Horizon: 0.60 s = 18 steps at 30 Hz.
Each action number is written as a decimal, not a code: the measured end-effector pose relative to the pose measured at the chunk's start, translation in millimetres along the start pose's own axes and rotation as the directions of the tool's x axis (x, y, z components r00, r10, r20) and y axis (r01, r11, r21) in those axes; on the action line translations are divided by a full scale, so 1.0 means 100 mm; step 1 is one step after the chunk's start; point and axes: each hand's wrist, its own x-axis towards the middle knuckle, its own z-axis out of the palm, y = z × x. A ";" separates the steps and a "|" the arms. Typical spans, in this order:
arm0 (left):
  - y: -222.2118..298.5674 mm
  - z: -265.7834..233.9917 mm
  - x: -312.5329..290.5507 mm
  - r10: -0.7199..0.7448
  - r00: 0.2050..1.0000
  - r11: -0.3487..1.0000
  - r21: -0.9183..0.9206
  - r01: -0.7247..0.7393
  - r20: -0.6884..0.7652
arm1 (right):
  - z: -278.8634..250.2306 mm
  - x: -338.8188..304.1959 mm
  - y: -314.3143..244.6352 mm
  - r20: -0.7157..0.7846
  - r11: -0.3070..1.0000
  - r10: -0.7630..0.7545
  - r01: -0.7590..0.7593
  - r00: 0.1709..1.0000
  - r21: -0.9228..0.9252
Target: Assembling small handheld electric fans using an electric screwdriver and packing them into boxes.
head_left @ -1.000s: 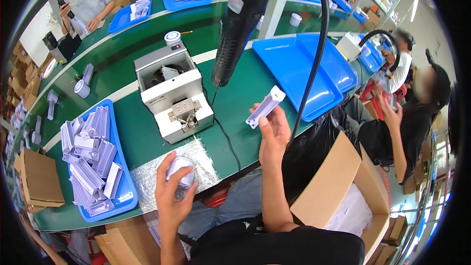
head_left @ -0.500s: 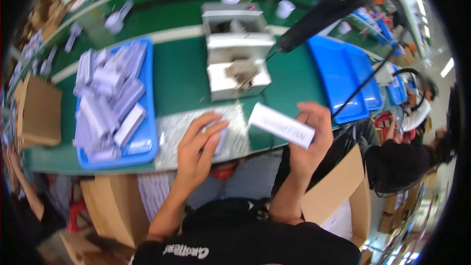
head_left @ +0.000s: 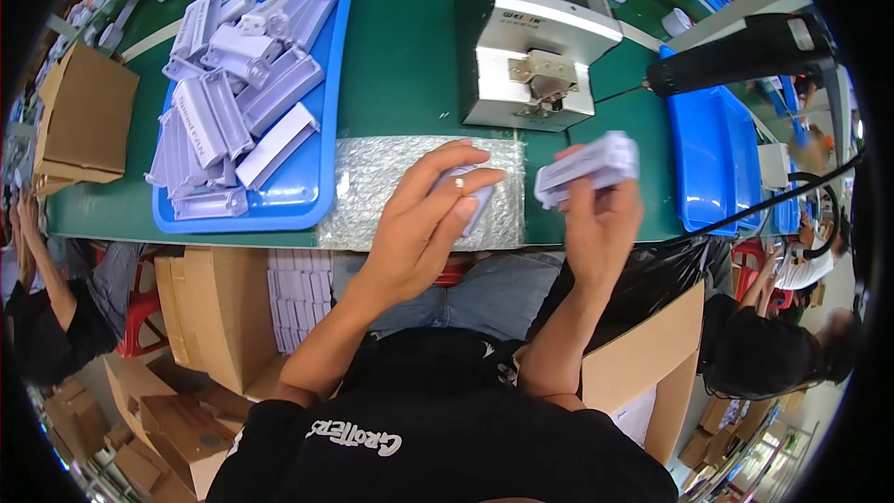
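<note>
The left hand pinched a white part; to its right, the right hand pinched a long housing, best gripped steadily.

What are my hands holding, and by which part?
Your right hand holds a pale bar near its middle. Your left hand curls over a pale part, mostly hidden, so its hold can't be told.
</note>
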 end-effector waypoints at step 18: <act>-0.03 -0.03 0.01 0.041 0.999 0.993 0.108 -0.044 0.034 | 0.38 0.09 -0.42 0.098 0.931 -0.362 0.353 0.927 0.096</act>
